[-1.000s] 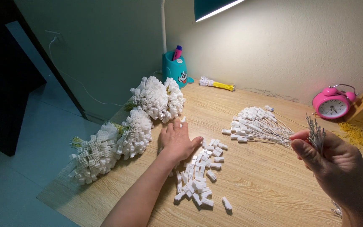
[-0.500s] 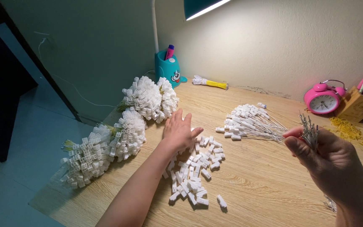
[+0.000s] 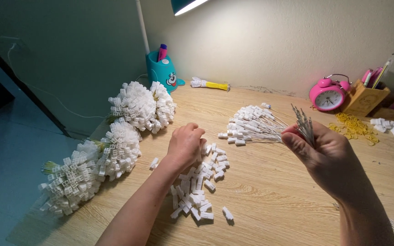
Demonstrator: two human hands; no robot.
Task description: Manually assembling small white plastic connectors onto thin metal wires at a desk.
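My left hand (image 3: 185, 145) rests curled on the top of a loose heap of small white plastic caps (image 3: 197, 187) in the middle of the wooden desk (image 3: 270, 196). Whether a cap is pinched in its fingers I cannot tell. My right hand (image 3: 329, 159) is raised at the right and grips a bundle of thin grey wires (image 3: 304, 125) that stick up from the fist. Behind the hands lies a fan of wires with white caps fitted (image 3: 254, 125).
Three round bunches of capped wires (image 3: 115, 150) lie along the desk's left edge. At the back stand a teal pen holder (image 3: 163, 70), a pink alarm clock (image 3: 328, 94), a wooden pencil box (image 3: 363, 98) and a scatter of yellow rubber bands (image 3: 352, 125). A desk lamp hangs overhead.
My left hand, flat on the cap heap before, has curled its fingers together. My right hand with the wire bundle has stayed raised. The view has shifted slightly.
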